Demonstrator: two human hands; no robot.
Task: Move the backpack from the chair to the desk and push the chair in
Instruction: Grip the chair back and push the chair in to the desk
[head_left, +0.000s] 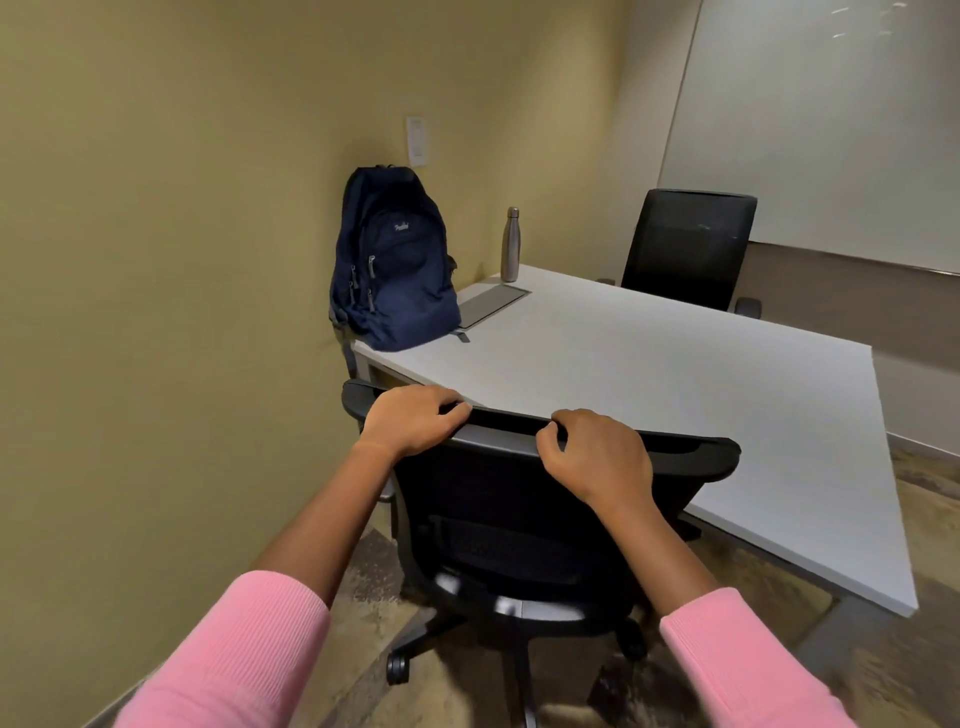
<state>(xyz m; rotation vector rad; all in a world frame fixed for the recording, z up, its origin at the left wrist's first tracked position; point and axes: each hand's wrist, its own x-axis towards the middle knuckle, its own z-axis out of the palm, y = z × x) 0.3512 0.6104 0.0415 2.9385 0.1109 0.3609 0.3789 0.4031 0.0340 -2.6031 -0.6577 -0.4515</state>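
A navy blue backpack (395, 265) stands upright on the far left corner of the white desk (649, 374), leaning against the tan wall. A black mesh office chair (524, 519) on castors stands at the desk's near edge, its backrest towards me and its seat under the desktop. My left hand (413, 423) grips the left part of the backrest's top rim. My right hand (597, 454) grips the same rim further right. Both sleeves are pink.
A steel bottle (511, 244) and a grey flat panel (491, 304) sit on the desk beside the backpack. A second black chair (685, 247) stands on the desk's far side under a whiteboard (821, 119). The wall runs close on the left.
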